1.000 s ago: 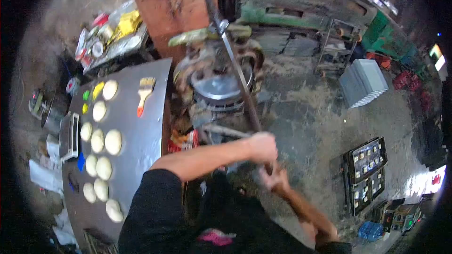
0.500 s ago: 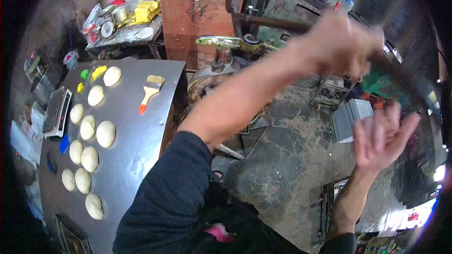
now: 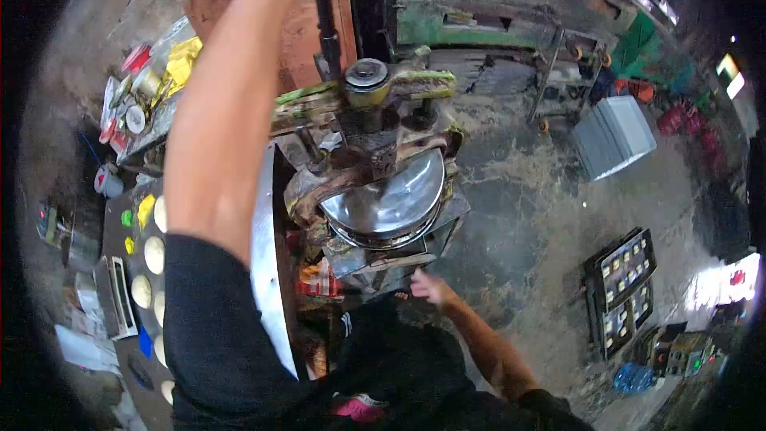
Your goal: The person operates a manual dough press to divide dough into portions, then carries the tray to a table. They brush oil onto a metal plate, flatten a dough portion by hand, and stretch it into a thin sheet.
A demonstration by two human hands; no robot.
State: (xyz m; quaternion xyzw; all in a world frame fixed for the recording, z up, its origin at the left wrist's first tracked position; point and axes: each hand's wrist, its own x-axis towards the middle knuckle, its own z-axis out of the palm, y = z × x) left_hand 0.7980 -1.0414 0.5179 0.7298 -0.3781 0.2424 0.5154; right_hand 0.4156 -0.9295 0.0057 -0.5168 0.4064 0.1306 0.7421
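Note:
My left arm reaches up past the top edge, so the hand is cut off. Close to its wrist, a dark upright bar rises behind a heavy, worn press machine. On the machine sits a round shiny metal pan, tilted in view under the greenish crossbar. My right hand is low, just below the machine's stand, with fingers extended and nothing visible in them. Pale dough balls lie on the metal table to the left, partly covered by my arm.
A side table holds tubs and a yellow bundle. Grey stacked crates stand on the floor to the right. Nearer are dark trays with small pale pieces, and a blue water bottle. A scale is at far left.
The view has swung, bringing the machine to the centre. My left hand, earlier closed at a dark bar, has left the frame at the top. My right hand has come down and left.

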